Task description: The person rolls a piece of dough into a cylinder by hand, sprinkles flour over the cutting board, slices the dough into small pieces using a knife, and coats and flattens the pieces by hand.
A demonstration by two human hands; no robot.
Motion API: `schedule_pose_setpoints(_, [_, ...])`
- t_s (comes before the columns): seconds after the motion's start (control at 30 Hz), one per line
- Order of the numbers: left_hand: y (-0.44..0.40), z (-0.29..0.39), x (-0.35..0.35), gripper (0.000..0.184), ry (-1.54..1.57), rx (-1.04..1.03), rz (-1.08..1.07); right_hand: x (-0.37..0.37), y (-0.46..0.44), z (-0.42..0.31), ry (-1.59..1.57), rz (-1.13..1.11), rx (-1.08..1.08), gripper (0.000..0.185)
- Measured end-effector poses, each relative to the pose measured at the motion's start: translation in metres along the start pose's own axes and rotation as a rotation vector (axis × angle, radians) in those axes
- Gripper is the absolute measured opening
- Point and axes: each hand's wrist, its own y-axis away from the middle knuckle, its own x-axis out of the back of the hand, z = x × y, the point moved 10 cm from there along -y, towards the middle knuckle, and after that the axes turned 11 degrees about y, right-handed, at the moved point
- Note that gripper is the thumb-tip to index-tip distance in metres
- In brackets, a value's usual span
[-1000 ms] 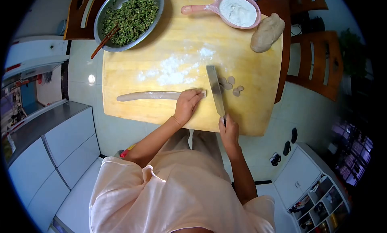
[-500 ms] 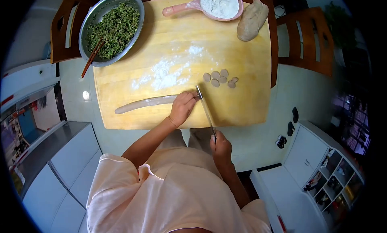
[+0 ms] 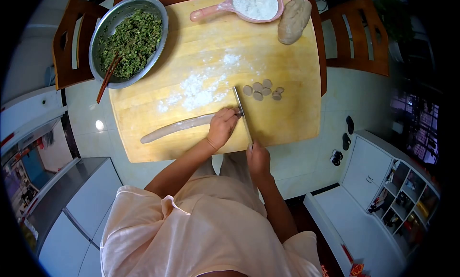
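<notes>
A long roll of dough [image 3: 177, 127] lies across the near part of the wooden board [image 3: 282, 118]. Around its right end my left hand [image 3: 223, 127] is closed, fingertips close to the blade. My right hand [image 3: 258, 158] grips the handle of a knife [image 3: 243, 115], whose blade stands on edge at the roll's right end. Several small cut dough pieces [image 3: 258, 95] lie just right of the blade. Loose white flour [image 3: 196, 92] is scattered beyond the roll.
At the back left a metal bowl [image 3: 164, 39] holds green chopped filling, with brown chopsticks [image 3: 107, 80] leaning on its rim. A pink scoop [image 3: 206, 13] of flour and a larger dough lump [image 3: 293, 20] sit at the back right. Wooden chairs [image 3: 357, 39] flank the table.
The view has shifted and turned slightly. The knife now stands more upright in the picture, its blade against the roll's end, with my left hand still on the dough.
</notes>
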Motion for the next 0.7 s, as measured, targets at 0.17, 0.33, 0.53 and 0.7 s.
schedule_pose_setpoints(0.17, [-0.002,-0.003,0.009,0.013,-0.014,0.073,-0.047,-0.005,-0.031,0.011,-0.038,0.063,-0.036,0.017])
schedule_pose_setpoints(0.33, [-0.006,-0.031,0.026,0.017,0.078,0.293,0.045,0.034,-0.014,-0.001,-0.118,0.145,0.039,0.016])
schedule_pose_setpoints(0.53, [-0.006,-0.039,0.027,0.016,0.101,0.286,0.084,0.032,0.011,-0.009,-0.01,-0.026,-0.003,0.017])
schedule_pose_setpoints(0.7, [-0.007,-0.037,0.027,0.014,0.081,0.289,0.08,0.03,0.018,-0.012,0.014,-0.046,0.014,0.02])
